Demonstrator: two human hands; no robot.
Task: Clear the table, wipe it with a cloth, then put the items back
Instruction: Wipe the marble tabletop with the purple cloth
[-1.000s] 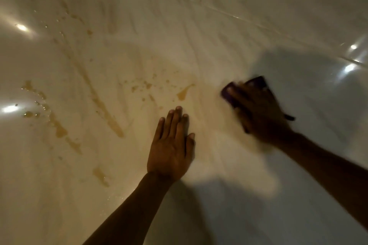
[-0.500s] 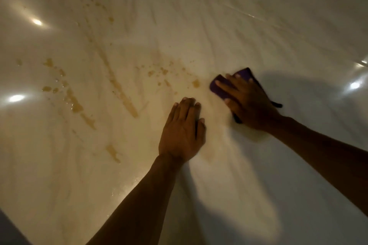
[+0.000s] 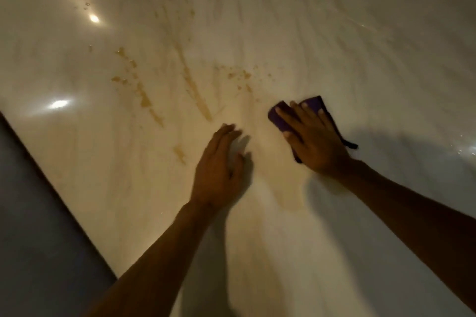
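A glossy white marble table [image 3: 334, 33] fills the view, marked with brown streaks and drops [image 3: 195, 90] left of centre. My right hand [image 3: 313, 139] lies flat with spread fingers on a purple cloth [image 3: 278, 117] and presses it to the table just right of the stains. My left hand [image 3: 219, 170] is beside it on the left, fingers straight and together, slightly blurred, holding nothing. Most of the cloth is hidden under my right hand.
The table's left edge [image 3: 51, 188] runs diagonally from the upper left to the bottom; beyond it is dark grey floor [image 3: 31, 239]. Bright lamp reflections [image 3: 59, 104] shine on the left part of the top. A faint wet smear [image 3: 288, 188] lies below the cloth.
The view has shifted so the table's left edge now shows. My right hand has slid the cloth left over the brown blot near it. My left hand has shifted and blurred.
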